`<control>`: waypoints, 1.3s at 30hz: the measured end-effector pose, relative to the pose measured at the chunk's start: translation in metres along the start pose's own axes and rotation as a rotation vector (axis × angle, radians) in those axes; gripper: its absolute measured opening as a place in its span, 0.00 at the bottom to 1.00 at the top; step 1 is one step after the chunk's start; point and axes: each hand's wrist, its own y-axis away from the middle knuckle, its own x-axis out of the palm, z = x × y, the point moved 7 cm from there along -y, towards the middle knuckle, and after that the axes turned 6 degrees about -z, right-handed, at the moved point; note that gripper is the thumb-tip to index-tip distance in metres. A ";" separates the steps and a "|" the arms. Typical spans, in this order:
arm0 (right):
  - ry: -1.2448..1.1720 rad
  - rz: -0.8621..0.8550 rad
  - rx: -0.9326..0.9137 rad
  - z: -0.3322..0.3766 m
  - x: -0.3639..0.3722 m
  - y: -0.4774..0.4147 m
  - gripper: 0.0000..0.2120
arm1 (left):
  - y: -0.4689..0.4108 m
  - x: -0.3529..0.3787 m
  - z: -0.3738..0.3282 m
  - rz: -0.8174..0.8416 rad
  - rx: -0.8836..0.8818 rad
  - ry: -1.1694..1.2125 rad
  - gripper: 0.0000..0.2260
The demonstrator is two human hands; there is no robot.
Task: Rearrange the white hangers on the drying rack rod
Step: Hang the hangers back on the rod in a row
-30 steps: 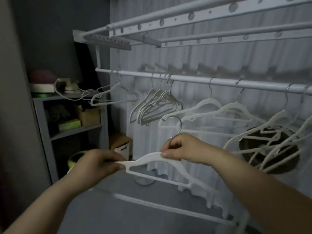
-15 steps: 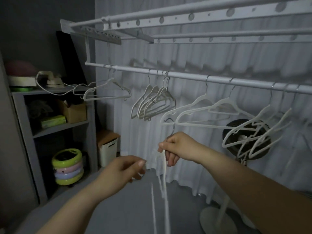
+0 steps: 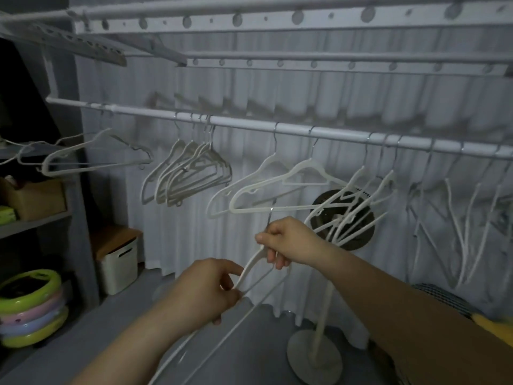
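Far to the left of the left hand, a stack of coloured plastic rings (image 3: 30,307) is seen at the foot of a grey shelf unit (image 3: 41,218). A white bin (image 3: 119,265) with a brown lid is set nearer, against the curtain (image 3: 305,95). Above and to the left of that hand, a tilted hanger (image 3: 91,159) and a tight bunch of hangers (image 3: 191,173) are hung on the drying rack rod (image 3: 249,125).

The left hand (image 3: 205,293) is curled round one arm of a white hanger (image 3: 251,269). The neck of the same hanger is pinched by the right hand (image 3: 286,241), just under its metal hook (image 3: 270,215). The held hanger is kept off the rod and well below it. Its hook is raised toward two hangers (image 3: 277,190) hung directly above the right hand.

To the right of the right hand, a cluster of slanted hangers (image 3: 361,201) is hung in front of a standing fan (image 3: 361,237). Further right, more hangers (image 3: 458,218) are blurred.
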 end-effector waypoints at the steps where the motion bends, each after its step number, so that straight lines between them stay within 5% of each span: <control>1: 0.051 -0.003 -0.007 -0.004 -0.009 -0.002 0.11 | -0.007 0.002 -0.002 -0.008 0.013 -0.030 0.14; 8: 0.538 -0.463 -0.198 -0.008 -0.108 -0.036 0.13 | -0.064 -0.003 -0.013 -0.080 0.041 -0.100 0.11; 13: 0.871 -0.335 -0.257 -0.039 -0.134 -0.072 0.15 | -0.103 -0.002 -0.035 -0.121 0.077 -0.156 0.12; 19: 0.968 -0.339 -0.222 -0.077 -0.171 -0.082 0.22 | -0.149 0.017 -0.072 -0.148 0.122 -0.088 0.13; 23: 0.981 -0.563 -0.282 -0.073 -0.213 -0.079 0.33 | -0.179 0.022 -0.097 -0.216 0.173 -0.015 0.10; 30: 0.992 -0.682 -0.278 -0.069 -0.247 -0.092 0.31 | -0.211 0.025 -0.118 -0.364 0.207 0.046 0.12; 39: 0.949 -0.713 -0.316 -0.060 -0.249 -0.092 0.31 | -0.249 0.044 -0.140 -0.240 0.299 0.091 0.11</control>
